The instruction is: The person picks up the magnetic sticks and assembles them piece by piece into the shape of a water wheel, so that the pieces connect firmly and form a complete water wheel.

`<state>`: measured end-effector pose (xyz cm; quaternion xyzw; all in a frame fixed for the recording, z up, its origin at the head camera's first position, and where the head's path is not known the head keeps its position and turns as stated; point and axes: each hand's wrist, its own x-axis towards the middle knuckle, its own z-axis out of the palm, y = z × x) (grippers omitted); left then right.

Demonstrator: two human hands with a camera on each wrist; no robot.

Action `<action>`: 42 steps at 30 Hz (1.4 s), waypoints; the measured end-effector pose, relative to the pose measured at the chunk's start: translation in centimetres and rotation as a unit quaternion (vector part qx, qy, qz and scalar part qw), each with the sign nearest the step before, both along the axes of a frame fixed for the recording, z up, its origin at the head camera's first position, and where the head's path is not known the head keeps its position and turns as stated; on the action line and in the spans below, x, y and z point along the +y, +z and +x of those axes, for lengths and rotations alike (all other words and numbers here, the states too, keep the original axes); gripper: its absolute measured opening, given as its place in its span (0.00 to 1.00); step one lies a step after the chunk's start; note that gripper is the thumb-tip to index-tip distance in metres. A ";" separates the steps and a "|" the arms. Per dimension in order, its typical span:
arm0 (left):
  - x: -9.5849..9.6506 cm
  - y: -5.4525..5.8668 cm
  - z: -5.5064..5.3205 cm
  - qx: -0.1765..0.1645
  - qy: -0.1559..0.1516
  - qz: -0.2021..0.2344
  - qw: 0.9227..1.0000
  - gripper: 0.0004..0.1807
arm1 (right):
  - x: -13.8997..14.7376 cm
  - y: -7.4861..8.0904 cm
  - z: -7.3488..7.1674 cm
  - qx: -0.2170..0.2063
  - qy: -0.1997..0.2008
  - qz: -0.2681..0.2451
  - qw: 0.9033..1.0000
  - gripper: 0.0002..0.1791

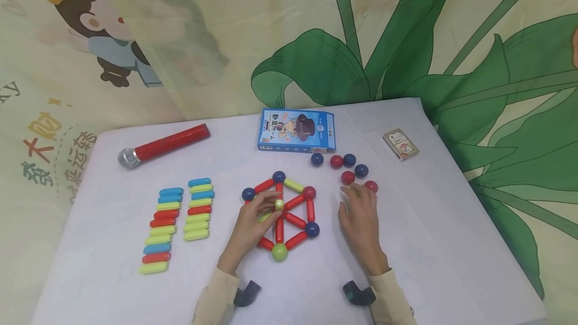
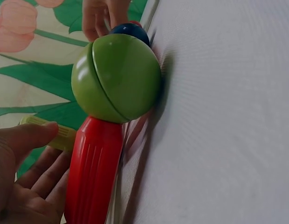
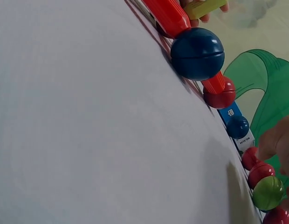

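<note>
My left hand (image 1: 251, 222) pinches a yellow-green magnetic rod (image 1: 279, 205) between thumb and fingers. The rod stands upright over the middle of a flat wheel-like hexagon of rods and balls. Red rods (image 1: 295, 220) run as spokes to a red ball (image 1: 309, 193), blue balls (image 1: 312, 229) and a green ball (image 1: 279, 252); the hand covers the hexagon's left part. My right hand (image 1: 362, 219) reaches over the loose balls at the right, fingers loosely bent. In the right wrist view, a loose green ball (image 3: 268, 192) lies by its fingers among red balls (image 3: 261, 174).
Two columns of loose rods (image 1: 159, 239) in several colours lie at the left. Behind are a red microphone (image 1: 171, 143), a blue card-game box (image 1: 296, 131) and a small box (image 1: 400, 144). Loose blue balls (image 1: 317, 159) sit before the blue box. A patterned cloth hangs behind the table.
</note>
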<state>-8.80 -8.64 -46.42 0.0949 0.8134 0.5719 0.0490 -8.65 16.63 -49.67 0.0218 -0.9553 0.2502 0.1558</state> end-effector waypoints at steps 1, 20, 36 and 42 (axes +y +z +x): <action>0.0 -0.1 0.0 0.000 0.001 0.001 1.000 0.26 | 0.0 -0.1 0.0 -0.002 0.003 -0.004 1.000 0.23; -0.6 -1.5 -0.3 0.023 -0.011 0.012 1.000 0.26 | -3.4 2.4 -2.0 -0.006 0.143 -0.304 0.942 0.19; -0.6 -1.6 -0.4 0.051 -0.010 0.010 0.999 0.30 | -8.9 4.0 -1.3 -0.013 0.323 -0.389 0.863 0.18; -0.4 0.5 0.1 0.021 -0.010 0.014 1.000 0.29 | -8.4 2.8 -1.5 -0.023 0.322 -0.374 0.869 0.24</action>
